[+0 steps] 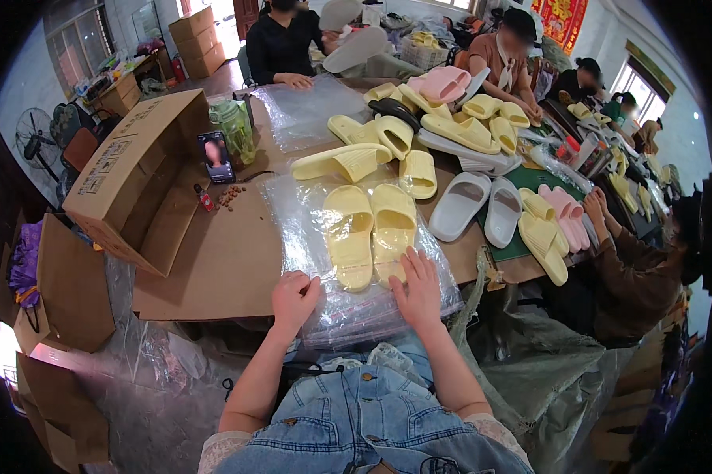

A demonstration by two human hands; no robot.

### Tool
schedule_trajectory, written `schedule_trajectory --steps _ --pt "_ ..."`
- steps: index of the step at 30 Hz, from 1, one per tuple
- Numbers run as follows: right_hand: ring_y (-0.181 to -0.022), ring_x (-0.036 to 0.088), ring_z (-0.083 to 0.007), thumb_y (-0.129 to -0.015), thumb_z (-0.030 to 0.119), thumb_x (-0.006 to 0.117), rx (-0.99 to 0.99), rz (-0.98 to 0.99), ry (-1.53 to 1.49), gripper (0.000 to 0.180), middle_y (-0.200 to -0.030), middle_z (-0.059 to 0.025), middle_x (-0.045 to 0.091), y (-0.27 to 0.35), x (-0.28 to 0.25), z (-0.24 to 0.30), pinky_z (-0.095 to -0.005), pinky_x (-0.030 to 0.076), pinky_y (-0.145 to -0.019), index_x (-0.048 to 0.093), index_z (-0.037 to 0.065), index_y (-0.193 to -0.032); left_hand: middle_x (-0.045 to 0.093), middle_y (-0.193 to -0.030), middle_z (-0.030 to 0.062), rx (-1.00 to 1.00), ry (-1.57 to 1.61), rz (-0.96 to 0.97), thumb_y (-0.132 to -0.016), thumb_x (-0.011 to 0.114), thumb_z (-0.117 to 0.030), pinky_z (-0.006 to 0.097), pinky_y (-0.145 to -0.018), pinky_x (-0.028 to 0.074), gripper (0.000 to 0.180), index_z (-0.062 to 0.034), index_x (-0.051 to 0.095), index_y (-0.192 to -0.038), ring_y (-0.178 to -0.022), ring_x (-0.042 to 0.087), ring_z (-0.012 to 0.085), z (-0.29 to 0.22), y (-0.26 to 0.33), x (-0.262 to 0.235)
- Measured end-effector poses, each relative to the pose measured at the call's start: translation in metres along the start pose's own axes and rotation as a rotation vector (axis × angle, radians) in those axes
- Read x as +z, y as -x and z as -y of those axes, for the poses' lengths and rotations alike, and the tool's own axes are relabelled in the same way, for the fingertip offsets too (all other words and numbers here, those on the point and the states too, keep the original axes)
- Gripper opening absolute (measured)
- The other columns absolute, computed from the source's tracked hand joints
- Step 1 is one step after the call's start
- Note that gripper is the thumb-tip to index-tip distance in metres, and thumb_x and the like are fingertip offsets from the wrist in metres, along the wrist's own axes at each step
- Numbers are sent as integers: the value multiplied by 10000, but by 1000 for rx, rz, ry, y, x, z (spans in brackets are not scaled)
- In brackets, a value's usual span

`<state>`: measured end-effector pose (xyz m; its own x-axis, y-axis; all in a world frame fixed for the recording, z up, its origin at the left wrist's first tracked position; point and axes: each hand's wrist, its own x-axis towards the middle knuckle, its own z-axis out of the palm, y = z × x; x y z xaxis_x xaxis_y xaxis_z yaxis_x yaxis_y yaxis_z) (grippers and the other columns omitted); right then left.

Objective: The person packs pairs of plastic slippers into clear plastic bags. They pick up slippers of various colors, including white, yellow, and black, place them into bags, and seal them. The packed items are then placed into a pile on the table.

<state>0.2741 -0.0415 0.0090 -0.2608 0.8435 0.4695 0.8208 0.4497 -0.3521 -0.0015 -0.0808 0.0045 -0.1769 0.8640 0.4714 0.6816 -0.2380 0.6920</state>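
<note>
The left hand (294, 296) rests on the near edge of a stack of clear plastic bags (348, 312), its fingers curled inward into a loose fist; it seems to pinch the film at the bag's edge, though the glare on the plastic makes that hard to confirm. The right hand (417, 291) lies flat and open on the same stack, fingers spread, its fingertips touching the heel end of the right one of a pair of pale yellow slippers (370, 231). The pair lies side by side, soles down, toes pointing away from the person, on top of the bags near the front edge of the cardboard-covered surface (214, 261). Just beyond the pair lies another yellow slipper (341, 162) on its side, and to the right sit two white slippers (482, 207), with pink slippers (567, 215) farther right. A heap of more yellow slippers (462, 126) fills the middle of the surface. To the left an open cardboard box (139, 178) lies tipped on its side, with a phone (216, 156) propped upright beside it and a green bottle (233, 126) just behind. Other people sit around the far and right sides, one person's hand (594, 204) close to the pink slippers.
</note>
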Motion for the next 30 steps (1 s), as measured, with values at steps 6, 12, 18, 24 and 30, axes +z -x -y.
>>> schedule_trajectory --steps 6,12,18,24,30 --pt "-1199 547 -361 -902 364 695 51 -88 -100 452 -1184 -171 623 -52 -3 27 -496 431 -1007 633 -5 -1155 538 -633 115 -23 13 15 -837 706 -158 427 -614 418 346 -9 509 -596 -658 540 309 4 0 2" --pt "-830 686 -346 -892 495 683 249 49 106 534 -882 -199 671 -106 29 42 -439 555 -740 557 -14 -991 538 -638 121 -31 56 1 -844 712 -178 428 -613 416 363 -3 508 -600 -655 534 307 1 0 -1" --pt "-733 711 -350 -913 489 652 289 75 153 506 -791 -173 695 -114 63 29 -433 568 -666 539 -1 -974 548 -634 106 -48 76 -7 -862 730 -190 392 -612 419 325 -6 570 -648 -642 532 254 -4 -1 -3" --pt "-678 712 -328 -948 341 590 208 79 201 309 -721 -149 699 -122 70 32 -455 566 -651 562 33 -946 569 -652 92 -36 69 2 -862 744 -219 369 -608 435 278 -19 629 -707 -651 547 241 0 0 -2" --pt "-668 705 -343 -935 294 567 200 33 202 240 -701 -169 688 -127 79 23 -481 554 -637 579 55 -914 595 -656 84 -110 94 14 -861 756 -254 387 -622 440 297 -34 626 -709 -653 555 245 -6 0 -3"
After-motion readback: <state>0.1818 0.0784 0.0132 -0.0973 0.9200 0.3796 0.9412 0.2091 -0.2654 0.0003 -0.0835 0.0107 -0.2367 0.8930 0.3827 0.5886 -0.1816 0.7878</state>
